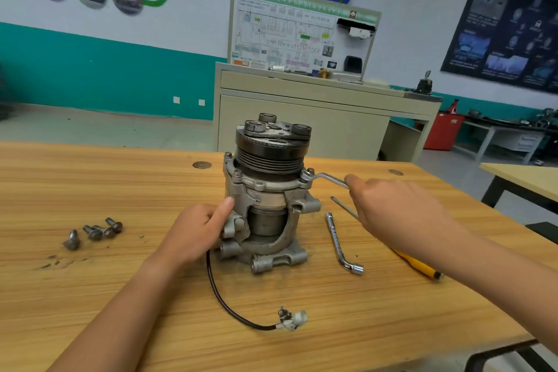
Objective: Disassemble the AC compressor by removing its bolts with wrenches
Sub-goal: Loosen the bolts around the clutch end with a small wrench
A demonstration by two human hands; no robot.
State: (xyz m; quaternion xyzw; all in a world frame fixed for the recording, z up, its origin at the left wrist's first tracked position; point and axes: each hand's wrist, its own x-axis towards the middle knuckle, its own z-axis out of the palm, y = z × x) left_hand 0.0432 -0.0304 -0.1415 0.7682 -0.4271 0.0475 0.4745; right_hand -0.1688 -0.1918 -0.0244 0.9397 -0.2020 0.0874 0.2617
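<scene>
- We count one compressor point(265, 199) on the bench point(120, 296).
- We count four loose bolts point(101, 231), though they lie so close together that we may be off by one.
- We see two flange bolts point(237, 173) seated in the compressor's upper rim, and a third under a wrench head.
- We find two wrenches: one ring wrench point(326, 178) and one L-shaped socket wrench point(339, 243).
- We count one screwdriver point(419, 266).
- We see one black cable point(223, 296) ending in one white connector point(294, 319).
- We count three round dampers point(256, 125) on top.
- We see two hands: left hand point(196, 229), right hand point(398, 211).
</scene>
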